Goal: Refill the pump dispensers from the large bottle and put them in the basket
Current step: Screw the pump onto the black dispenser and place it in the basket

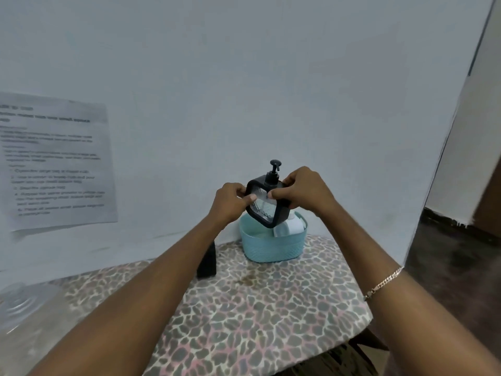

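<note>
A square pump dispenser [267, 207] with a dark frame, clear sides and a black pump head hangs tilted just above the light blue basket [271, 248]. My left hand [230, 203] grips its left edge, thumb on the clear face. My right hand [301, 195] grips its right edge and top. Inside the basket a white bottle [288, 226] leans against the right wall. The large clear bottle [27, 310] shows blurred at the lower left.
The basket stands at the back of a small table [257, 308] covered in a leopard-print cloth, close to the white wall. A dark upright object [207, 260] stands left of the basket, partly behind my left forearm. A printed sheet [54, 161] hangs on the wall.
</note>
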